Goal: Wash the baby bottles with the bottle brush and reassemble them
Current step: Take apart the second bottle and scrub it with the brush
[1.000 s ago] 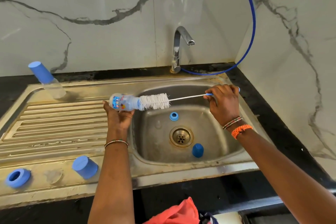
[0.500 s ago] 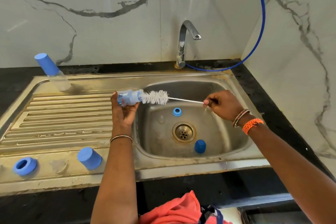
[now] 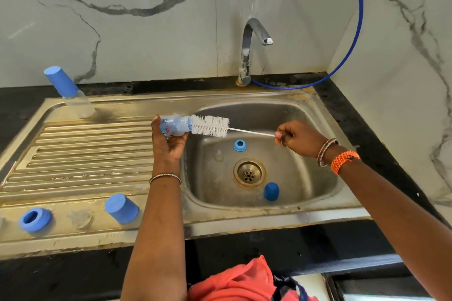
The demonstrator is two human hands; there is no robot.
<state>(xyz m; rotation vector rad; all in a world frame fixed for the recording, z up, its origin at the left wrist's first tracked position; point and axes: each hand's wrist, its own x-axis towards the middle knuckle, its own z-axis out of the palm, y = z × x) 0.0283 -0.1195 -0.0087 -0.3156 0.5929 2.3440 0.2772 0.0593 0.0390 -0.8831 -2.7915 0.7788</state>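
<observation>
Person, head-cam view; both forearms bare, no sleeves in frame

Left hand (image 3: 170, 145): one thin beaded bracelet (image 3: 165, 176) at the wrist, mixed red, green and white beads

Right hand (image 3: 302, 138): stack of thin beaded bangles (image 3: 326, 151) at the wrist, mixed colours; just behind them a wider woven orange band (image 3: 343, 160) with dark flecks

Torso: coral-orange garment (image 3: 234, 281) at bottom edge, folded and creased; dark blue strap or trim (image 3: 289, 286) beside it, detail unclear
</observation>
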